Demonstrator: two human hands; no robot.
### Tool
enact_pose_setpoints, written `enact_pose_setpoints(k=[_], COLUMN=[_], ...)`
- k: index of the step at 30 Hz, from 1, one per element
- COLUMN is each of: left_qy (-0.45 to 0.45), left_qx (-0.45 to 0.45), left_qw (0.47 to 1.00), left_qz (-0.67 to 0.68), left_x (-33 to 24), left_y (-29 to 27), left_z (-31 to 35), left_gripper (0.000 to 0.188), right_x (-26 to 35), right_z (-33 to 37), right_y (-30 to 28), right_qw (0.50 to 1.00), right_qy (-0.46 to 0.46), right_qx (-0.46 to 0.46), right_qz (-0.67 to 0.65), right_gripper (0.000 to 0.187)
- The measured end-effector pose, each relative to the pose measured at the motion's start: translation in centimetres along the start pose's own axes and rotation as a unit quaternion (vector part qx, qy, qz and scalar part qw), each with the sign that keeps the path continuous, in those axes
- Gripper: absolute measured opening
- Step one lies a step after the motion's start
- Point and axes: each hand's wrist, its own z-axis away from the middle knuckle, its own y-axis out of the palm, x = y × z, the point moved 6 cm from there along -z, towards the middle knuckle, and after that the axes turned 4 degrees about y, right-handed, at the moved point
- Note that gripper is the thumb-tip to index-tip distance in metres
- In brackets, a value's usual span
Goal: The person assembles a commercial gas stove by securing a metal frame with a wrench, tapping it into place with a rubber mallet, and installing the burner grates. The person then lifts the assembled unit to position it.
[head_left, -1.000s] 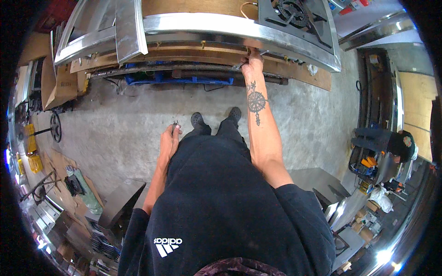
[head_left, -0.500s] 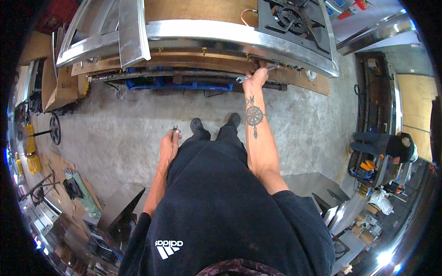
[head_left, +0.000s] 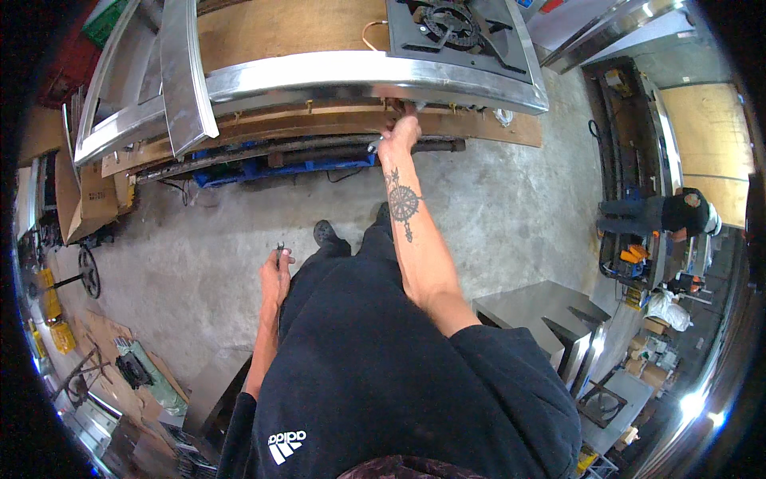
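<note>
My right hand point(head_left: 403, 130) reaches under the front rail point(head_left: 319, 73) of a stainless steel stove frame. It is closed around a wrench point(head_left: 373, 147), whose open-ended silver jaw sticks out on the left side of the palm. Its fingertips are up by the underside of the rail, partly in shadow, where small brass gas valves point(head_left: 309, 105) hang in a row. Low at my left side, my left hand point(head_left: 274, 278) is closed on a small dark metal piece point(head_left: 280, 252), too small to name. A black burner unit point(head_left: 447, 28) sits in the frame at the right.
Under the stove lie a wooden board point(head_left: 271, 128), dark metal bars and a blue crate point(head_left: 239, 172). Cardboard point(head_left: 88, 195) stands at the left. A person point(head_left: 686, 214) is at a bench on the right. Bent sheet metal point(head_left: 542, 315) lies near my right elbow.
The view has shifted, so the stove and my right hand appear further left. My right hand stays under the rail with the wrench. My left hand still holds the small piece.
</note>
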Motion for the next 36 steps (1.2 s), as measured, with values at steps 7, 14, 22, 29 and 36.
enact_pose_setpoints(k=[7,14,22,29,36], left_qy=[-0.017,-0.036,-0.079,-0.058,-0.034], left_qx=[0.015,0.002,-0.001,0.005,-0.017], left_qw=[0.999,0.999,0.997,0.998,0.999], left_qz=[-0.030,-0.014,0.023,0.017,0.033], left_x=[-1.5,-2.0,0.4,0.3,1.0], left_y=[-0.1,-0.8,-0.3,0.1,0.5], left_z=[0.2,0.2,1.7,1.6,0.7], left_gripper=[0.042,0.043,0.041,0.044,0.044], right_x=[-0.2,-2.2,-2.5,-2.6,-1.4], right_z=[0.3,-0.5,-1.9,-3.3,0.1], right_y=[1.2,2.3,1.9,2.4,0.3], right_qw=[0.992,0.988,0.987,0.997,0.994], right_qy=[0.058,0.087,0.109,0.066,0.016], right_qx=[0.060,0.105,0.115,0.047,-0.047], right_qz=[0.098,0.069,-0.022,-0.016,0.094], right_gripper=[0.019,0.016,0.015,0.017,0.031])
